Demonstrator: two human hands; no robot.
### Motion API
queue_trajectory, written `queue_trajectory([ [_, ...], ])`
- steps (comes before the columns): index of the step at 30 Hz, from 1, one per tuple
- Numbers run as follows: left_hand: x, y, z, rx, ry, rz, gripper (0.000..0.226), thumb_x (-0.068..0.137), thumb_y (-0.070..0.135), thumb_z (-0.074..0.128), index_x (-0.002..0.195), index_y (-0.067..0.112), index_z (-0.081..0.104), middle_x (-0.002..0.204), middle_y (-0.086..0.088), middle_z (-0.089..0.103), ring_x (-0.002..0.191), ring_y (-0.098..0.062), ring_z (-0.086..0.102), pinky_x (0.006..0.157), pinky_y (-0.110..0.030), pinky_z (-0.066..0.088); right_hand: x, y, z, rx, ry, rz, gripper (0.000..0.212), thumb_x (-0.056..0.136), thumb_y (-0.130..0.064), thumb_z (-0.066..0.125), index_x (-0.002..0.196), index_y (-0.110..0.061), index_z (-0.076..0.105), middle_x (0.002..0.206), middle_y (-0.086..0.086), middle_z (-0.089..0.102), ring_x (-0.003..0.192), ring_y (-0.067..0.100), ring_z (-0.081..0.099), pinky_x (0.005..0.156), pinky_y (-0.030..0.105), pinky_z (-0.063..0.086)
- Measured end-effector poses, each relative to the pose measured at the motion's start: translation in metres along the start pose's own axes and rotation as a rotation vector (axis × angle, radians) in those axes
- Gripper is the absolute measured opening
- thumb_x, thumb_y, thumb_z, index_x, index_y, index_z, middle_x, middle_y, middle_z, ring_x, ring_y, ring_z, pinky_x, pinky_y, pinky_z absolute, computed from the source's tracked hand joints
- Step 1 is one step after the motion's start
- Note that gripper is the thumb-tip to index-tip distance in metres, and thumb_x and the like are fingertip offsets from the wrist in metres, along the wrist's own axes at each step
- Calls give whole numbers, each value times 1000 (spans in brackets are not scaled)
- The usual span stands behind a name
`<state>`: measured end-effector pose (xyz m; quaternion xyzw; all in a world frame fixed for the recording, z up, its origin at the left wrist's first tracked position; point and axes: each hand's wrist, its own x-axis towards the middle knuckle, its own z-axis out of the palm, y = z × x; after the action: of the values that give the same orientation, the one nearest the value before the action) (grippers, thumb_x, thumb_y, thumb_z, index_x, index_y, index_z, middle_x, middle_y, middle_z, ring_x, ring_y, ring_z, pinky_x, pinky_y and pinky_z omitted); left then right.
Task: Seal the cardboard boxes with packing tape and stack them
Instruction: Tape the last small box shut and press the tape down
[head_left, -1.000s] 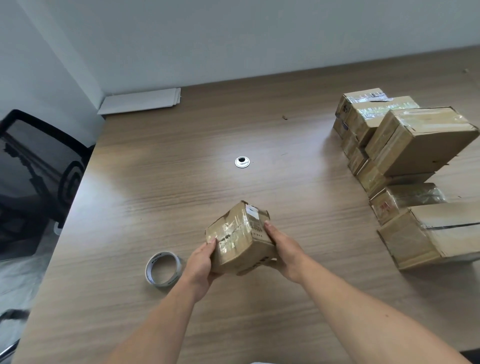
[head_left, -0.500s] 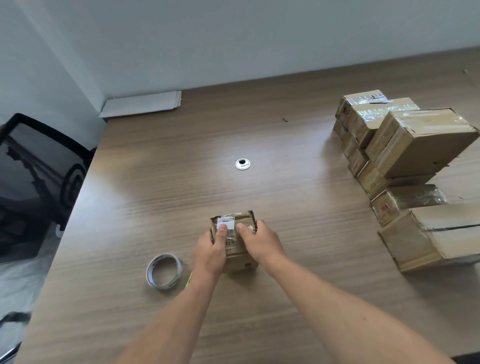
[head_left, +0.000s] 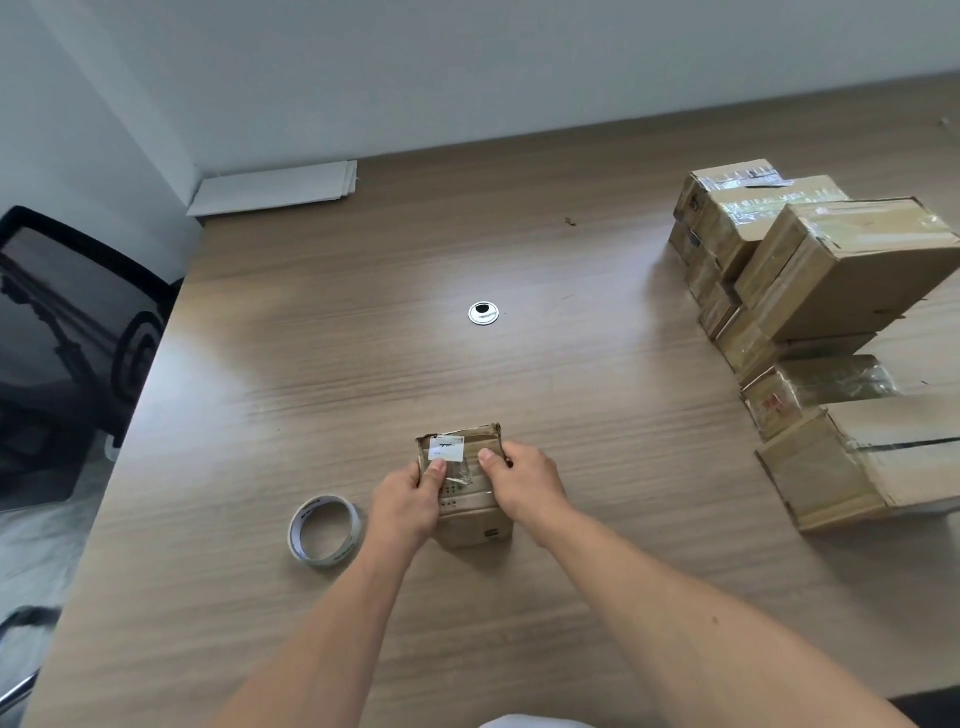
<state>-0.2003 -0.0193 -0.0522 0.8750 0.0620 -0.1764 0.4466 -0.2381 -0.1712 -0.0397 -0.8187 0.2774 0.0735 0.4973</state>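
- Two bare hands are gripping one small cardboard box (head_left: 470, 491), which is sitting on the wooden tabletop (head_left: 571, 405) in its near half, roughly midway between the left and right edges.
- The left hand (head_left: 408, 501) is curling round the box's left side, its thumb pressing down on the top face just below a white label (head_left: 447, 449).
- The right hand (head_left: 524, 486) is wrapping round the right side, its thumb lying on the top face and its fingers curling over the right edge.
- Clear tape (head_left: 462, 475) is glinting across the top between the two thumbs; whether the flaps are fully sealed is not showing.
- A roll of tape (head_left: 324, 530) is lying flat just left of the left hand, toward the near left corner, apart from the box.
- A round metal cable grommet (head_left: 483, 314) is sitting mid-tabletop, well beyond the box.
- A pile of taped cardboard boxes (head_left: 810, 374) is standing along the right edge, well apart from the hands. A large box (head_left: 852, 265) is resting tilted on top of it, and another big one (head_left: 857, 467) is sitting at its near end.
- Flat white sheets (head_left: 275, 187) are lying at the far left corner against the wall.
- A black mesh office chair (head_left: 67, 332) is standing off the left edge.
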Motion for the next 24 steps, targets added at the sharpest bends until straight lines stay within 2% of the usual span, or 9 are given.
queue_trajectory([
  [3,2,-3,-5,-74,-45,-35,36,100,37,59,73,16,68,78,-2,73,85,-28,69,80,-40,53,2,3,-2,34,-14,34,42,101,-33,57,64,-15,55,69,-4,60,74,19,53,60,31,37],
  [8,11,-5,-10,-134,-106,-110,45,85,56,56,76,19,77,79,-6,77,83,-31,72,88,-51,55,9,3,-2,128,-46,124,47,100,-42,55,64,-12,60,68,-2,62,72,21,57,68,33,48],
  [10,9,5,-13,-89,-79,-102,54,95,55,54,78,8,75,81,-10,76,87,-33,71,84,-43,57,9,-1,-3,149,-39,154,49,99,-49,55,69,-12,64,76,0,67,78,22,61,72,32,49],
  [13,3,13,-9,83,-11,-55,46,96,52,58,76,12,63,78,-5,68,83,-29,63,72,-35,45,4,-7,-1,103,-49,132,45,92,-59,61,82,-16,67,90,0,71,86,21,63,66,29,45],
  [15,0,14,-4,145,13,-17,41,95,52,60,85,12,62,86,-7,68,87,-29,61,72,-34,41,2,-7,3,36,-11,88,39,89,-55,66,100,-17,71,104,3,73,100,24,65,74,27,43],
  [17,0,10,-1,165,25,10,42,97,50,58,91,9,66,90,-10,69,88,-29,61,71,-33,39,1,-6,6,6,11,33,31,93,-48,66,103,-18,70,107,4,74,103,25,64,75,26,40],
  [19,1,10,-4,188,39,23,42,100,46,55,88,8,67,85,-9,68,86,-30,61,69,-33,38,1,-6,4,-8,7,13,26,96,-44,64,92,-19,68,101,4,73,97,24,63,72,26,37],
  [22,6,4,-8,117,-21,20,44,101,43,56,75,8,66,75,-8,70,79,-31,65,70,-39,48,5,-1,-1,42,-38,48,34,97,-42,62,74,-18,64,76,-1,68,79,21,59,65,29,38],
  [24,10,-2,-11,-3,-85,-20,49,95,50,59,80,5,72,78,-12,75,79,-33,70,74,-43,54,11,5,-2,83,-94,63,44,91,-51,63,68,-13,64,65,2,65,70,19,56,65,34,47],
])
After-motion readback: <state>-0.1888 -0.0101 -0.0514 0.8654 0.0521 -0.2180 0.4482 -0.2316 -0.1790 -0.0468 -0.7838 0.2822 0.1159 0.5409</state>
